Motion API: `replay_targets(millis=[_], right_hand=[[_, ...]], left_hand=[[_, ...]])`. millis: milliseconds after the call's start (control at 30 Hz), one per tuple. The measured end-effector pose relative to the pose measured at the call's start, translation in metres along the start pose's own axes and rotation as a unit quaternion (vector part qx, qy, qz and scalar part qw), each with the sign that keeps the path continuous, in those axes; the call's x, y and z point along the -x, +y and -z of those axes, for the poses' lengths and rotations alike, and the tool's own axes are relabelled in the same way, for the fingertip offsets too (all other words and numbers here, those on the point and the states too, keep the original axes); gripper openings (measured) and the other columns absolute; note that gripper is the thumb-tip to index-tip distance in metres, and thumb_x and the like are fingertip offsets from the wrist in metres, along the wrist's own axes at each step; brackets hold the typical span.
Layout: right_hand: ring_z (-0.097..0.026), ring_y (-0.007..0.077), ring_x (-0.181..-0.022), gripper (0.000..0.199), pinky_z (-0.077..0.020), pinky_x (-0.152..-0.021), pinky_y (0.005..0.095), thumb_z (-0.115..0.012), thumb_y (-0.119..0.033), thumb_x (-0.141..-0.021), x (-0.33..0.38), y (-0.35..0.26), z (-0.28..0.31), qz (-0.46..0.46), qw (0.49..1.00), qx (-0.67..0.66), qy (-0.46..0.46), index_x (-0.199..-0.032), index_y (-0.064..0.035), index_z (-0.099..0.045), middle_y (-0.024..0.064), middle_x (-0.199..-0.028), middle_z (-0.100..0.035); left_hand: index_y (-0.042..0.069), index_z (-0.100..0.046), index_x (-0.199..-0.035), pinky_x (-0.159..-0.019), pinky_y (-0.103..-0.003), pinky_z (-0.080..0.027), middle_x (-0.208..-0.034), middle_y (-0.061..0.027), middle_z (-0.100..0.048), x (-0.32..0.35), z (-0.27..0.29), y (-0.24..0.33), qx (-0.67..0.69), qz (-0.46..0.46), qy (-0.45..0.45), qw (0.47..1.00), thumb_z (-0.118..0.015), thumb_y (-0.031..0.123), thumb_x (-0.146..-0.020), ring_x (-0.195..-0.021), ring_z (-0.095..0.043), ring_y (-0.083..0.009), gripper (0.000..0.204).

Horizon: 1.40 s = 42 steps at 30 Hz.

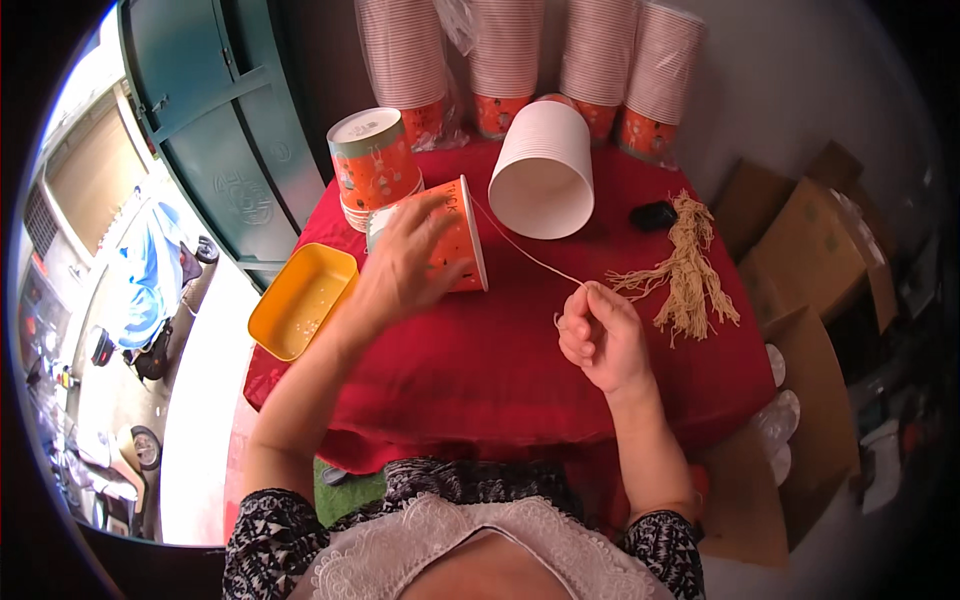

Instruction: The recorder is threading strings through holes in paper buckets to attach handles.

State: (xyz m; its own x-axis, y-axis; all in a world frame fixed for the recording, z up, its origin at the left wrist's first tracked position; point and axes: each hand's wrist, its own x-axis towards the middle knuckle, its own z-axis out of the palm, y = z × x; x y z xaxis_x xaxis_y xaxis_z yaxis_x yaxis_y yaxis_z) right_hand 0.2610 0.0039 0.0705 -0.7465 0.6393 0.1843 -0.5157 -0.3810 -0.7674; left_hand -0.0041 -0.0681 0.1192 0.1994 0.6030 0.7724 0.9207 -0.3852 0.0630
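Observation:
My left hand point(400, 270) grips an orange paper bucket point(455, 240) lying on its side on the red tablecloth point(480, 370). A thin beige string point(525, 252) runs from the bucket's rim to my right hand point(598, 335), which pinches its end with the fingers closed. A bundle of beige strings point(685, 270) lies just right of that hand. A stack of white buckets point(543, 168) lies on its side behind the string.
An upside-down stack of orange buckets point(372, 160) stands at the back left. Tall bucket stacks point(520, 60) line the wall. A yellow tray point(300, 300) sits at the table's left edge, a small black object point(653, 214) near the strings, cardboard boxes point(810, 260) to the right.

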Motion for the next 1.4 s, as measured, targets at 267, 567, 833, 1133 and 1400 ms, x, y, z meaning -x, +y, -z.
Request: replay_targets(millis=[267, 567, 833, 1133, 1400], right_hand=[[-0.035, 0.0067, -0.046, 0.026, -0.0290, -0.039, 0.0205, -0.044, -0.027, -0.103, -0.008, 0.029, -0.013, -0.003, 0.989, -0.148, -0.007, -0.085, -0.0099, -0.050, -0.0007, -0.065, -0.046], [-0.038, 0.0075, -0.047, 0.023, -0.0297, -0.039, 0.0209, -0.046, -0.024, -0.102, -0.001, 0.043, -0.009, -0.011, 0.986, -0.157, 0.051, -0.087, -0.0081, -0.054, 0.0008, -0.067, -0.050], [-0.055, 0.0142, -0.062, 0.040, -0.0495, -0.060, 0.0284, -0.059, 0.002, -0.089, 0.018, 0.062, -0.019, 0.266, 0.784, 0.524, 0.201, -0.129, 0.0021, -0.052, 0.0145, -0.109, -0.064], [-0.057, 0.0110, -0.064, 0.011, -0.0469, -0.058, 0.0263, -0.064, -0.004, -0.090, 0.023, 0.058, -0.035, 0.171, 0.844, 0.505, 0.052, -0.099, 0.0014, -0.064, 0.0079, -0.078, -0.066], [-0.050, 0.0046, -0.062, 0.007, -0.0410, -0.055, 0.0228, -0.067, -0.001, -0.086, 0.022, 0.054, -0.038, 0.154, 0.867, 0.471, 0.046, -0.089, 0.0005, -0.062, -0.0002, -0.069, -0.059]], left_hand=[[0.000, -0.054, -0.126, -0.085, -0.039, -0.053, -0.123, -0.0182, -0.055, 0.038, -0.016, 0.076, 0.316, 0.136, -0.153, 0.926, -0.069, 0.003, -0.082, -0.107, -0.060, -0.0357, 0.047], [-0.003, -0.064, -0.094, -0.064, -0.034, -0.051, -0.079, -0.0122, -0.064, 0.059, -0.045, 0.074, 0.414, 0.265, -0.162, 0.856, -0.070, 0.006, -0.085, -0.069, -0.062, -0.0194, 0.014], [-0.003, -0.062, -0.084, -0.061, -0.043, -0.050, -0.075, -0.0217, -0.063, 0.052, -0.023, 0.077, 0.316, 0.204, -0.216, 0.901, -0.063, 0.011, -0.088, -0.068, -0.065, -0.0368, 0.014], [-0.002, -0.061, -0.083, -0.063, -0.049, -0.049, -0.078, -0.0226, -0.063, 0.039, 0.002, 0.074, 0.245, 0.115, -0.299, 0.915, -0.064, 0.014, -0.083, -0.074, -0.062, -0.0424, 0.016], [-0.003, -0.060, -0.086, -0.062, -0.039, -0.049, -0.073, -0.0185, -0.062, 0.032, 0.014, 0.069, 0.363, 0.259, -0.304, 0.842, -0.063, 0.009, -0.088, -0.066, -0.063, -0.0335, 0.012]])
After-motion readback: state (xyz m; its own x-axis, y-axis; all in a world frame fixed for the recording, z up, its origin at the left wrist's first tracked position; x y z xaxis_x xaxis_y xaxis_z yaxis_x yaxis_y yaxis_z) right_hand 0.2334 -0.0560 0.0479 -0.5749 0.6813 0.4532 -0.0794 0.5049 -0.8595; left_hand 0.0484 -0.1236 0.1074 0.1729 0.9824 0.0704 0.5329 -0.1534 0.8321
